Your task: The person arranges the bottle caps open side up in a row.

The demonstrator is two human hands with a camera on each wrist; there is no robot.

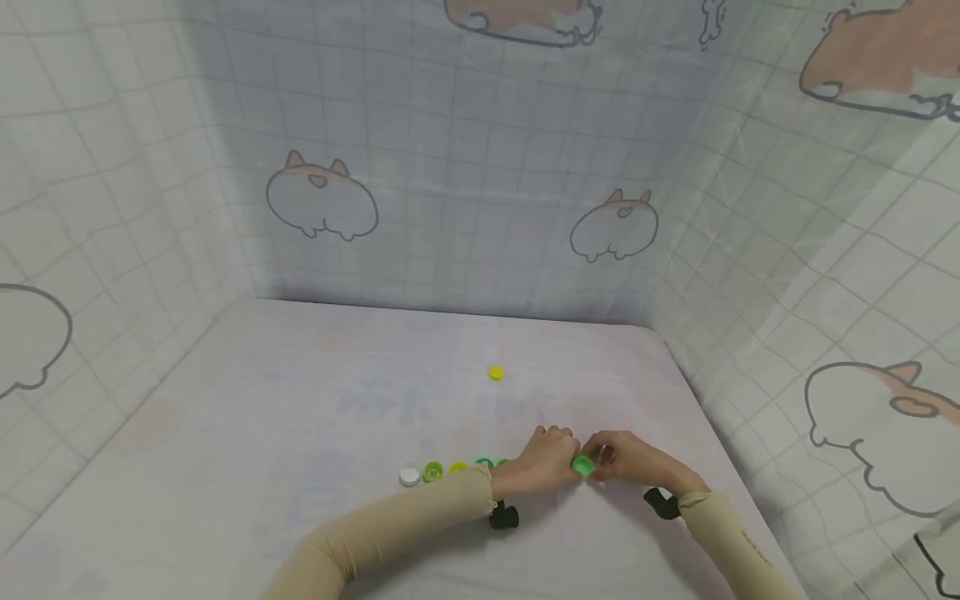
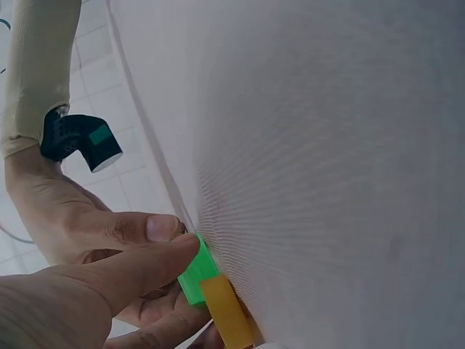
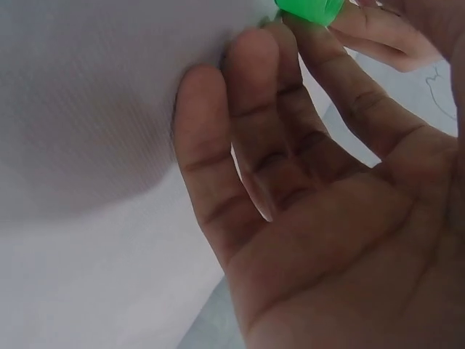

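A green bottle cap (image 1: 582, 466) sits between my two hands, low at the table surface and tipped on its side. My left hand (image 1: 538, 463) has its thumb on the cap (image 2: 195, 273) in the left wrist view, fingers curled beneath. From the other side my right hand (image 1: 628, 457) pinches the same cap at its fingertips. In the right wrist view the cap (image 3: 312, 7) shows at the top edge, and the other right fingers (image 3: 200, 109) curve down against the cloth. An orange cap (image 2: 227, 313) stands right beside the green one.
Left of my hands runs a row of caps: a white cap (image 1: 409, 477), a light green cap (image 1: 432, 472), a yellow cap (image 1: 457, 468) and greens, partly behind my left arm. Another yellow cap (image 1: 497, 373) lies farther back. Patterned cloth walls (image 1: 465, 250) enclose the table (image 1: 337, 358).
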